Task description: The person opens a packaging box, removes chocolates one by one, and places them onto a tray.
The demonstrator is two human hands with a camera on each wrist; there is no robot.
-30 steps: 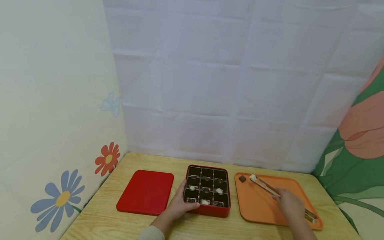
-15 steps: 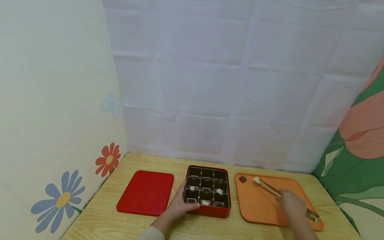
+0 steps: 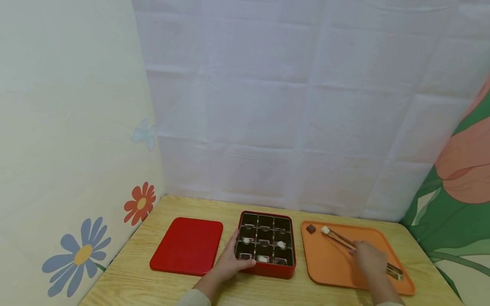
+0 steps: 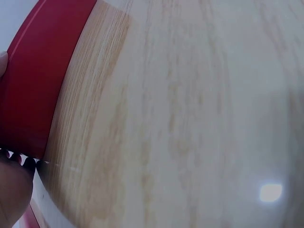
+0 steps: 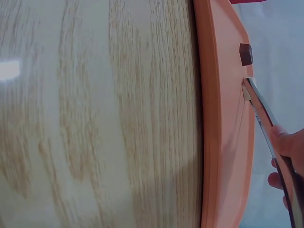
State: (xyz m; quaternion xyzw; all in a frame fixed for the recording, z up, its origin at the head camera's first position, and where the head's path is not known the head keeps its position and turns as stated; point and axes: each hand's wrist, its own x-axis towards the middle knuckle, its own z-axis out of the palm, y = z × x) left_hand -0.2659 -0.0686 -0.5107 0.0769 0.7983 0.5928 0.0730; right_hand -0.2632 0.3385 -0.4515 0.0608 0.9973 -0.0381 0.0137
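My left hand (image 3: 229, 264) holds the front left corner of a red box (image 3: 269, 269), thumb on the front rim and fingers along the left side. Inside the box, a dark divided insert (image 3: 265, 221) has several compartments; white and dark pieces lie in some of them. My right hand (image 3: 370, 259) grips metal tongs (image 5: 266, 111) over an orange tray (image 3: 329, 267). At the tongs' tips is a small white piece (image 3: 325, 230), near the tray's far left corner. Beside it on the tray lies a dark brown, chocolate-like square (image 3: 311, 229).
A flat red lid (image 3: 187, 245) lies on the wooden table (image 3: 134, 272), left of the box. White cloth (image 3: 237, 106) hangs behind the table. Printed flower panels (image 3: 82, 255) stand at both sides.
The tongs' arms have drawn closer together around the white piece, which has shifted slightly right and nearer with the tips. The left hand keeps its hold on the box.
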